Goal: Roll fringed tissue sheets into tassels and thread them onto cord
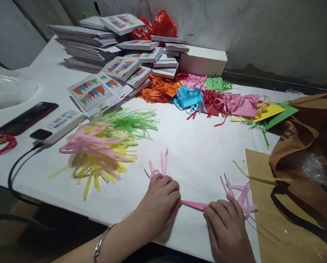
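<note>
A pink tissue-paper tassel (194, 205) is stretched between my two hands, low over the white table. My left hand (163, 193), with a silver bangle on its wrist, is closed around one end, and cut strips poke out beyond the fingers. Around the other end my right hand (225, 223) is closed as well. Loose pink fringe (244, 199) spreads past its knuckles. Left of my hands lies a heap of fringed paper, with pink strips (97, 140), yellow strips (97, 170) and green strips (134, 118).
Stacked printed packs (122, 67) and a white box (203, 60) stand at the back. Before them run orange fringe (160, 89), blue fringe (188, 98) and other bundles. A phone (27, 117) and a cabled white device (60, 126) lie left. A brown bag (297, 135) stands right.
</note>
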The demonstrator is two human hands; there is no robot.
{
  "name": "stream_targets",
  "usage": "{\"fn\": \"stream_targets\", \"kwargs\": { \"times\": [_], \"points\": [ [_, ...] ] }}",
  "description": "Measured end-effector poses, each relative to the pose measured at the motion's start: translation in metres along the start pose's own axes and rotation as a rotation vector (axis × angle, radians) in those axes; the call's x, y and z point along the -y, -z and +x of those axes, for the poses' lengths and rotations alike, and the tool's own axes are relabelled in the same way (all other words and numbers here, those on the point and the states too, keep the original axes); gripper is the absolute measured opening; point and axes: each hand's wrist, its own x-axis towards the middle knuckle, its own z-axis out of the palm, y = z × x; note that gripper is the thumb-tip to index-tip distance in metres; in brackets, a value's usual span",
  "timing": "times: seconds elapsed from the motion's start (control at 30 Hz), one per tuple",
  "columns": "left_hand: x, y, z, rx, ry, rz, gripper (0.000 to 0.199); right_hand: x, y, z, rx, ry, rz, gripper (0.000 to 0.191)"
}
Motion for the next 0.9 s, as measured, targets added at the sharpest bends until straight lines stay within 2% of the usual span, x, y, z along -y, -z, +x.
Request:
{"fn": "stream_targets", "kwargs": {
  "times": [0.1,0.17,0.23,0.27,0.33,0.4,0.5,0.57,0.63,0.73,0.9],
  "points": [
    [-0.011,0.005,0.007,0.088,0.105,0.052,0.019,0.007,-0.002,0.003,-0.006,-0.180,-0.035,0.016],
    [-0.014,0.006,0.011,0.140,0.148,0.105,0.016,0.011,-0.001,0.008,0.025,-0.252,-0.103,0.016],
    [-0.012,0.005,0.013,0.140,0.127,0.143,0.013,0.014,-0.001,0.013,0.059,-0.294,-0.165,0.016],
    [-0.010,0.004,0.014,0.121,0.075,0.152,0.013,0.015,-0.001,0.015,0.066,-0.301,-0.179,0.016],
    [-0.005,0.003,0.012,0.081,-0.080,0.164,0.011,0.016,-0.002,0.018,0.056,-0.262,-0.154,0.017],
    [-0.002,0.002,0.010,0.064,-0.218,0.201,0.011,0.017,-0.005,0.019,0.020,-0.153,-0.097,0.021],
    [-0.003,-0.003,0.009,0.058,-0.306,0.292,0.015,0.019,-0.010,0.019,0.001,0.011,-0.066,0.025],
    [-0.005,-0.008,0.010,0.033,-0.323,0.314,0.020,0.020,-0.014,0.020,0.025,0.054,-0.080,0.022],
    [-0.006,-0.012,0.013,0.028,-0.250,0.268,0.019,0.020,-0.017,0.024,0.045,0.059,-0.106,0.019],
    [-0.007,-0.006,0.016,0.101,-0.020,0.074,0.015,0.018,-0.017,0.031,0.040,0.084,-0.156,0.026],
    [-0.021,0.025,0.015,0.299,0.248,-0.551,0.025,0.021,0.011,0.037,-0.048,0.261,-0.144,0.026]
  ]
}}
